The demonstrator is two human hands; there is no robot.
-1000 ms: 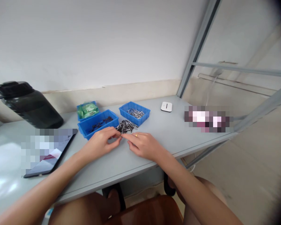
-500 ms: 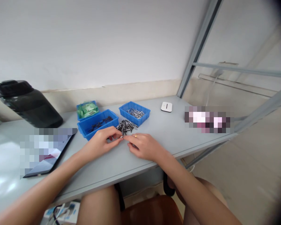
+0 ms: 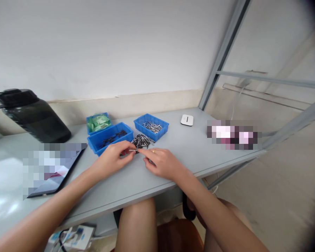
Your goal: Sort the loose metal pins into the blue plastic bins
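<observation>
A thin silver metal pin (image 3: 132, 150) with a dark end lies across the fingertips of my left hand (image 3: 117, 157), whose thumb and fingers are curled around it. The index finger of my right hand (image 3: 160, 162) reaches to the pin's dark end, while its thumb stays apart below. Just beyond both hands, a loose pile of silver and dark metal pins (image 3: 143, 140) rests on the desk. Behind my left hand, a blue bin (image 3: 96, 143) holds dark pieces. Another blue bin (image 3: 161, 133), behind the pile, contains silver pins.
A small blue bin (image 3: 88, 130) with green plastic stands at the back. To the left are a large dark bottle (image 3: 42, 119) and a tablet (image 3: 68, 168). A white device (image 3: 187, 120) sits at the back right, near a metal frame post (image 3: 217, 70).
My left thumb and fingers have parted slightly, and more of the pin's length now shows between them. My right hand has hardly moved. One leg has shifted right under the desk.
</observation>
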